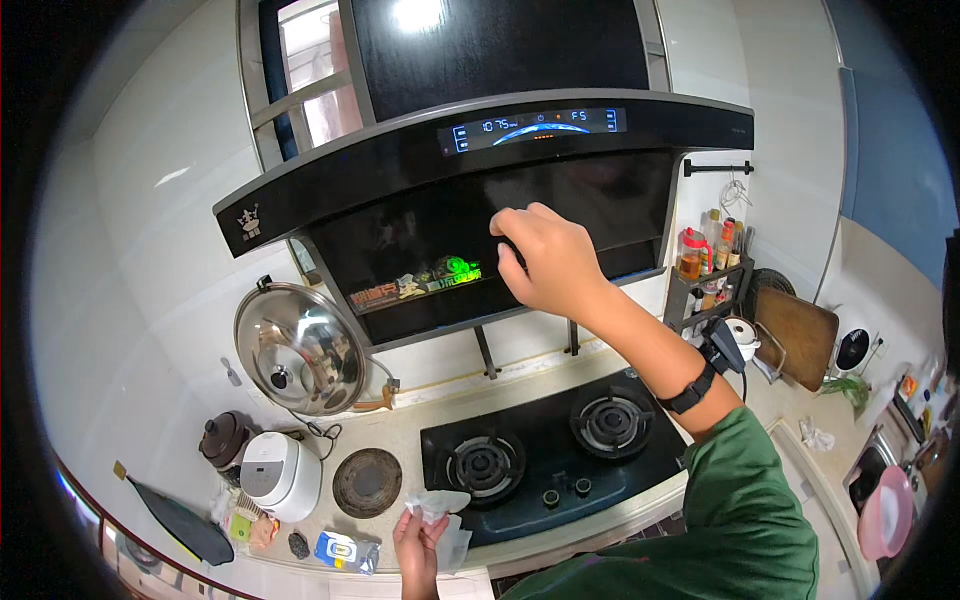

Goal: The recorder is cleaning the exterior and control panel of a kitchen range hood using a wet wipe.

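Note:
My left hand (420, 536) is low in front of the gas hob (536, 480), its fingers closed on a crumpled white wipe (437, 502). A translucent sheet (454, 546) hangs beside that hand; whether it is part of the wipe I cannot tell. Raised before the dark panel of the range hood (420, 202) is my right hand (551, 259), fingers curled inward. Its fingertips are partly hidden, and contact with the panel cannot be made out. The hood's display (536, 131) is lit. Near my left hand lies a blue and white wipes packet (346, 553).
A round metal lid (300, 349) hangs on the wall above a white rice cooker (281, 476). A dark round plate (367, 484) lies left of the hob. To the right stand a condiment rack (709, 292), a chopping board (795, 337) and a pink basin (885, 514).

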`<state>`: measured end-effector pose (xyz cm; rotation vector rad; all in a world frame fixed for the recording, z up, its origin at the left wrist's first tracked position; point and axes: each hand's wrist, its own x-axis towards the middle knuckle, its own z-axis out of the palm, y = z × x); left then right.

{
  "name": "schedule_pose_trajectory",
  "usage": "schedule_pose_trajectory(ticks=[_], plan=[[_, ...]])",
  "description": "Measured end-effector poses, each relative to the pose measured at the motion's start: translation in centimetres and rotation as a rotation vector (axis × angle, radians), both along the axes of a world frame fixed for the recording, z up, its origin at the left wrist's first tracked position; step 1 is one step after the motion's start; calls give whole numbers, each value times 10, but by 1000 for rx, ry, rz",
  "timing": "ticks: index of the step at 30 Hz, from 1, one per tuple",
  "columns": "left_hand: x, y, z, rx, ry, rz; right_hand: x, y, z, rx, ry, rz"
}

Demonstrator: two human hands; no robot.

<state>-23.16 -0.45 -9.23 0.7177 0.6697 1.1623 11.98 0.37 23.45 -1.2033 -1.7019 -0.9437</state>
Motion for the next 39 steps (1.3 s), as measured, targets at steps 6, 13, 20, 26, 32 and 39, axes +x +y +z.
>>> schedule_pose_trajectory(ticks=[6,13,20,26,32,39], plan=[[8,15,31,69,50,26,23,-14,0,161,-28,24],[13,22,39,94,73,10,36,-12,18,183,-108,-50],[13,13,25,59,71,16,41,-7,30,113,60,-150],[7,11,17,25,68,-2,46,-7,38,106,84,-171],[12,13,15,10,30,7,49,0,43,100,47,-223],[7,12,12,15,57,2,39,-17,43,180,70,-145]])
